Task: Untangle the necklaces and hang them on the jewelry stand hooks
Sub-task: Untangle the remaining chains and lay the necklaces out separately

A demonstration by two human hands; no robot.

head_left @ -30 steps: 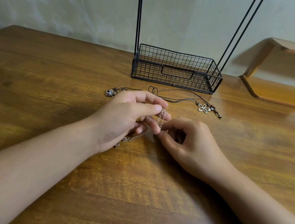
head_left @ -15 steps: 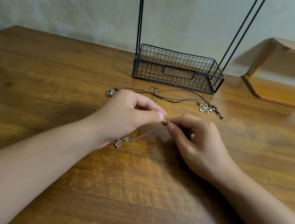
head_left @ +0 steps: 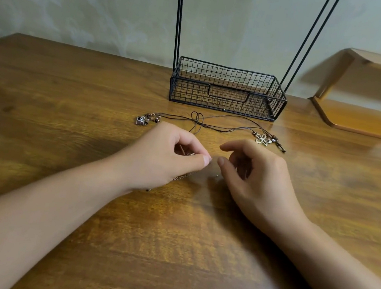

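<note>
Left hand (head_left: 168, 158) pinching thin chain (head_left: 182, 177) between thumb and forefinger, low over table (head_left: 69, 110). Right hand (head_left: 255, 176) just beside, loosely curled, holding nothing. Farther: cord necklaces (head_left: 213, 124) lying tangled. Farthest: wire stand (head_left: 227, 89).

Left hand (head_left: 164, 158) pinching thin chain (head_left: 182, 176), right hand (head_left: 256, 176) loosely curled beside it
</note>
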